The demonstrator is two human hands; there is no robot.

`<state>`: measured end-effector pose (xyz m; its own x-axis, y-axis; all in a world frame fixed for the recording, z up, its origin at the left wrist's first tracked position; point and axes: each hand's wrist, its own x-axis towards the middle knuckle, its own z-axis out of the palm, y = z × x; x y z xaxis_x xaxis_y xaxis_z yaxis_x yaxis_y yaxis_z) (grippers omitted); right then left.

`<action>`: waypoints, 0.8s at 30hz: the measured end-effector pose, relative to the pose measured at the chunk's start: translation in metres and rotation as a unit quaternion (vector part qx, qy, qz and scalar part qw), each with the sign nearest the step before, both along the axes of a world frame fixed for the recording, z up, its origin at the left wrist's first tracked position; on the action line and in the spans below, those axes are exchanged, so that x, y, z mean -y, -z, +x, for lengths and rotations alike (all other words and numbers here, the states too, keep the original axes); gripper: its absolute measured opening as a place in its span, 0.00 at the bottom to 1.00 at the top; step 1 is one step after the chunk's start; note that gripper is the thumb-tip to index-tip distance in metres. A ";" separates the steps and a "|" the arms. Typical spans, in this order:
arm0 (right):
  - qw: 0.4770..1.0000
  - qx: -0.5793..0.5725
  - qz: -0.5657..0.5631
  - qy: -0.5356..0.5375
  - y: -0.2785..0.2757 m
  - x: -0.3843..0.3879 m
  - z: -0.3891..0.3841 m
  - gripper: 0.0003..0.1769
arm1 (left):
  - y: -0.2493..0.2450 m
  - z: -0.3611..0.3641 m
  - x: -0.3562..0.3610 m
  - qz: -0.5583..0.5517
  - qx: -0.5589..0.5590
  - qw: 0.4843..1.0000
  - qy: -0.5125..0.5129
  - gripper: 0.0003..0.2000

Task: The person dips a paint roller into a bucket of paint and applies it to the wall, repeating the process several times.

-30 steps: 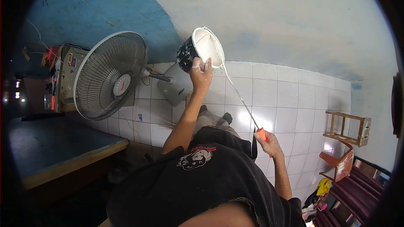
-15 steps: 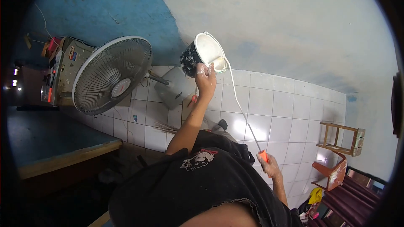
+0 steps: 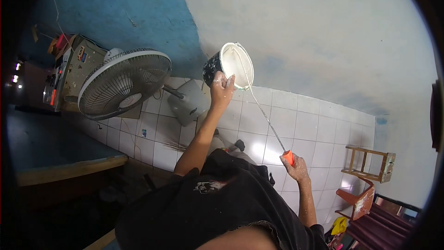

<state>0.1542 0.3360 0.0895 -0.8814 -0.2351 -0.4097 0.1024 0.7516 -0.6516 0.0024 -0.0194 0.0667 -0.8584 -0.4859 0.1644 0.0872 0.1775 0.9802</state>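
Observation:
My left hand (image 3: 221,88) is closed on the rim of a paint-spattered black bucket (image 3: 212,68), thumb over the edge. The bucket tilts toward me, its inside (image 3: 230,62) coated with white paint. My right hand (image 3: 297,169) grips the orange handle of a paint roller (image 3: 288,157). The roller's long, thin paint-covered rod (image 3: 267,119) runs up and left from the handle to the bucket's mouth. Its far end lies inside the bucket, white against white, so the roller head is hard to make out. Both hands have white paint spots.
A pedestal fan (image 3: 126,83) stands left of the bucket, near a blue-topped table (image 3: 60,143). The wall ahead is part blue, part whitish (image 3: 300,28). A wooden stool (image 3: 370,163) and a brown chair (image 3: 358,199) are at right on the tiled floor (image 3: 305,132).
The roller's far end has shifted deeper into the bucket, and its rod now crosses the mouth. The right hand has moved slightly up. The view has shifted a little.

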 end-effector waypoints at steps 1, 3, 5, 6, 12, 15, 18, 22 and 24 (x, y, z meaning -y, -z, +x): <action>0.999 -0.020 0.022 -0.011 -0.004 -0.001 -0.005 0.25 | -0.003 0.000 0.005 0.027 -0.002 1.000 0.013 0.14; 0.998 -0.038 0.033 -0.025 -0.007 -0.006 -0.013 0.26 | -0.006 -0.002 0.016 0.053 -0.006 0.998 0.023 0.14; 0.997 -0.053 0.045 -0.040 -0.007 -0.009 -0.018 0.27 | -0.008 -0.003 0.029 0.112 0.008 0.993 0.046 0.14; 0.995 -0.058 0.063 -0.053 -0.009 -0.016 -0.017 0.25 | -0.011 0.001 0.030 0.108 0.022 0.993 0.051 0.14; 0.985 -0.074 0.123 -0.098 -0.013 -0.020 -0.018 0.25 | -0.010 0.010 0.049 0.217 0.012 0.972 0.085 0.12; 0.983 -0.084 0.134 -0.091 -0.016 -0.022 -0.023 0.26 | -0.001 0.011 0.047 0.213 0.030 0.974 0.076 0.11; 0.986 -0.084 0.123 -0.077 -0.014 -0.016 -0.024 0.27 | -0.003 0.014 0.046 0.199 0.032 0.977 0.063 0.11; 0.991 -0.077 0.105 -0.038 -0.004 -0.014 -0.022 0.27 | -0.002 0.017 0.039 0.174 0.031 0.983 0.049 0.12; 0.991 -0.078 0.104 -0.031 0.001 -0.015 -0.021 0.27 | -0.004 0.016 0.036 0.176 0.024 0.983 0.040 0.12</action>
<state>0.1336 0.3508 0.0887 -0.9243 -0.2157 -0.3148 -0.0384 0.8732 -0.4858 0.0187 -0.0550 0.0705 -0.8991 -0.4357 -0.0429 0.0396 -0.1785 0.9831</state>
